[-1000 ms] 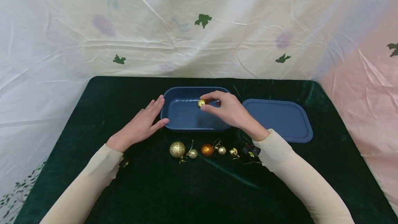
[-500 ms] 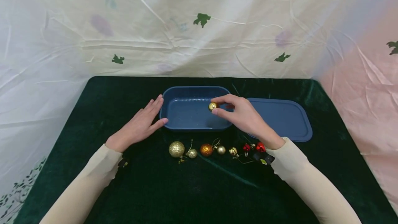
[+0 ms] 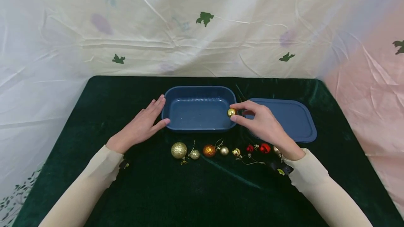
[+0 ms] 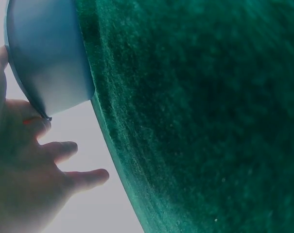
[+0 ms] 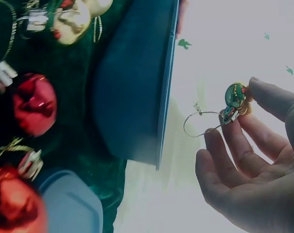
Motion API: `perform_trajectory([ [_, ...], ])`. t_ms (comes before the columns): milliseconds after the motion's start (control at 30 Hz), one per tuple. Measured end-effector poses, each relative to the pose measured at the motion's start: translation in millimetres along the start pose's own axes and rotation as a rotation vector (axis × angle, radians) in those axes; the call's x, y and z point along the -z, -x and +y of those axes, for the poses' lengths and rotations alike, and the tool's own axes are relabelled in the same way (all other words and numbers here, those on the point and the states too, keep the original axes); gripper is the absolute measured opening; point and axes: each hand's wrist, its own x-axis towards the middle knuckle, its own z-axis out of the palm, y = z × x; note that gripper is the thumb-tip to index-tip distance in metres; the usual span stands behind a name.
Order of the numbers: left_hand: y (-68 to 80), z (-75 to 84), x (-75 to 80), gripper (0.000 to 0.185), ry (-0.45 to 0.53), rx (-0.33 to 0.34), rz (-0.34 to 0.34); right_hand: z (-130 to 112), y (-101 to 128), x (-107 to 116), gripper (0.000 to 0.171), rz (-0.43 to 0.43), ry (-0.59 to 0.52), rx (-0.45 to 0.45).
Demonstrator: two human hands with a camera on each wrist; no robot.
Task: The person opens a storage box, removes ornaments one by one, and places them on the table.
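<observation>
The small gold bauble [image 3: 231,112] is pinched between the thumb and forefinger tips of the right hand [image 3: 263,123], held over the right end wall of the blue tub [image 3: 199,126]. The right wrist view alone shows the bauble [image 5: 235,99] has a cap with a thin wire loop hanging from it, while the other fingers [image 5: 224,155] curl loosely beneath, holding nothing. The left hand [image 3: 142,125] lies flat with straight fingers against the tub's left end; the left wrist view confirms fingers [image 4: 69,150] spread and the thumb side touching the tub wall [image 4: 49,58]. Just right of the tub lies its blue lid [image 3: 290,120]. In front of the tub runs a row of ornaments: gold glitter ball [image 3: 179,150], orange ball [image 3: 209,150], red balls [image 3: 264,148].
</observation>
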Motion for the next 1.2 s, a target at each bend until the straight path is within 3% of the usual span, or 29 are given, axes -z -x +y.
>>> perform_trajectory([
  [300,0.6,0.7,0.9,0.082,0.002,-0.005,0.011,11.4,20.3,11.4,0.04,0.025,-0.02,-0.035],
  [600,-0.8,-0.6,0.9,0.083,0.008,-0.009,-0.001,24.6,42.6,20.6,0.032,0.063,0.026,-0.008],
  [1200,-3.6,0.5,0.4,0.085,0.003,0.006,-0.027,52.0,80.9,34.6,0.034,0.136,0.076,-0.123],
])
